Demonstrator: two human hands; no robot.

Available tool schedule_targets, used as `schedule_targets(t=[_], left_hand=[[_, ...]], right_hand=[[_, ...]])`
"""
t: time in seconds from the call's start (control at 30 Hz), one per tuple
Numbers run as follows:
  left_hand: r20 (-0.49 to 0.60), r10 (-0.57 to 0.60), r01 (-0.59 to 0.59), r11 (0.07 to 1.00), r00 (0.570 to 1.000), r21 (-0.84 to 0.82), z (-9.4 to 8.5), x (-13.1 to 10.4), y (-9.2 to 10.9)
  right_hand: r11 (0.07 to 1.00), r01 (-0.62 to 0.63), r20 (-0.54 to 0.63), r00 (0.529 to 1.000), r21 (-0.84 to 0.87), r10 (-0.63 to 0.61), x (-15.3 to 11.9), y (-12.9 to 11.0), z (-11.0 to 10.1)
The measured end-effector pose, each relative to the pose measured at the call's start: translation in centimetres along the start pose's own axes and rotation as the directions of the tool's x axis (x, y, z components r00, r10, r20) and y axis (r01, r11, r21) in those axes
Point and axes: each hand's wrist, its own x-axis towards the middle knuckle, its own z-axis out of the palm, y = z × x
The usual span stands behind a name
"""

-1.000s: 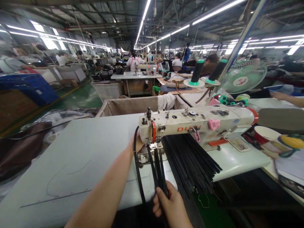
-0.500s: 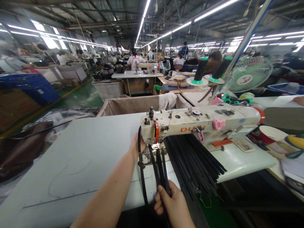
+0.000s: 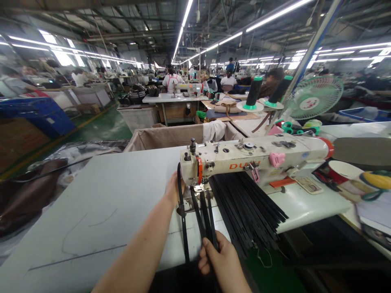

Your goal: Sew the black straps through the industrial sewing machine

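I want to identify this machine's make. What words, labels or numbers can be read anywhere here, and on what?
"DU", then letters hidden by a metal part: orange lettering on the front of the sewing machine.
Red mark at the hub of the green fan: too blurred to read.
Small plate on the machine's base: too small to read.
Nothing else is legible.

left hand (image 3: 172, 190): behind sewing machine (image 3: 253, 158) head | right hand (image 3: 220, 260): pinching black straps (image 3: 205, 217) | strap stack (image 3: 249, 209): under machine arm

The left hand (image 3: 172, 189) reaches forward on an outstretched arm, while the right hand (image 3: 220, 260) is curled closed near the body.
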Motion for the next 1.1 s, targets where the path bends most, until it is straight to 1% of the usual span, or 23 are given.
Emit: schedule_targets(t=[0.1, 0.17, 0.23, 0.33, 0.4, 0.43, 0.47, 0.5, 0.53, 0.57, 0.6, 0.67, 0.7, 0.77, 0.8, 0.87, 1.1], left_hand=[[0.010, 0.041, -0.042, 0.992, 0.999, 0.117, -0.4, -1.4, 0.5], [0.038, 0.094, -0.098, 0.983, 0.995, 0.157, -0.3, -2.9, 0.4], [0.058, 0.176, -0.185, 0.961, 0.983, 0.205, -0.2, -4.8, 0.1], [0.061, 0.343, -0.345, 0.887, 0.937, 0.306, -0.1, -7.8, -0.1], [0.064, 0.424, -0.417, 0.832, 0.903, 0.366, -0.2, -9.2, 0.0], [0.073, 0.448, -0.440, 0.812, 0.891, 0.384, -0.4, -9.7, 0.2], [0.085, 0.462, -0.456, 0.800, 0.883, 0.391, -0.5, -9.9, 0.3], [0.097, 0.464, -0.462, 0.797, 0.881, 0.389, -0.6, -10.1, 0.5], [0.103, 0.457, -0.459, 0.801, 0.884, 0.385, -0.7, -10.0, 0.6], [0.103, 0.444, -0.448, 0.810, 0.890, 0.378, -0.8, -10.0, 0.7], [0.098, 0.429, -0.432, 0.822, 0.898, 0.370, -0.8, -9.8, 0.7], [0.090, 0.400, -0.405, 0.845, 0.912, 0.349, -0.8, -9.6, 0.8], [0.090, 0.388, -0.395, 0.854, 0.917, 0.339, -0.7, -9.6, 0.8], [0.099, 0.365, -0.377, 0.867, 0.926, 0.327, -0.7, -9.5, 0.9], [0.104, 0.358, -0.372, 0.870, 0.928, 0.324, -0.7, -9.5, 1.0], [0.111, 0.350, -0.367, 0.873, 0.930, 0.321, -0.8, -9.5, 1.1], [0.122, 0.328, -0.350, 0.881, 0.937, 0.318, -0.8, -9.4, 0.9]], right_hand=[[1.000, 0.013, 0.021, 1.000, -0.009, -0.013, 0.0, 0.4, -0.1], [0.999, 0.022, 0.056, 0.998, -0.028, -0.021, 0.0, 1.0, -0.4], [0.997, 0.024, 0.083, 0.996, -0.068, -0.018, -0.2, 1.4, -0.9], [0.979, 0.059, 0.120, 0.992, -0.197, -0.036, -0.6, 1.1, -2.2], [0.930, 0.161, 0.129, 0.984, -0.332, -0.124, -0.9, 0.2, -3.3], [0.881, 0.229, 0.107, 0.973, -0.413, -0.203, -0.9, -0.4, -3.9], [0.812, 0.294, 0.085, 0.953, -0.505, -0.292, -0.9, -1.0, -4.4], [0.724, 0.333, 0.055, 0.924, -0.604, -0.379, -0.7, -1.6, -4.9], [0.626, 0.338, 0.030, 0.893, -0.703, -0.448, -0.4, -2.1, -5.3], [0.519, 0.313, 0.012, 0.864, -0.795, -0.503, 0.0, -2.5, -5.5], [0.408, 0.261, -0.005, 0.838, -0.875, -0.546, 0.4, -2.9, -5.7], [0.202, 0.131, -0.017, 0.800, -0.971, -0.600, 1.5, -3.3, -5.7], [0.117, 0.072, -0.016, 0.788, -0.990, -0.616, 2.1, -3.4, -5.6], [0.000, 0.003, 0.002, 0.779, -1.000, -0.627, 3.3, -3.5, -5.4], [-0.036, -0.014, 0.012, 0.777, -0.999, -0.630, 3.8, -3.6, -5.2], [-0.077, -0.025, 0.030, 0.770, -0.997, -0.637, 4.9, -3.8, -4.9], [-0.116, -0.022, 0.060, 0.755, -0.993, -0.653, 8.1, -5.4, -4.0]])
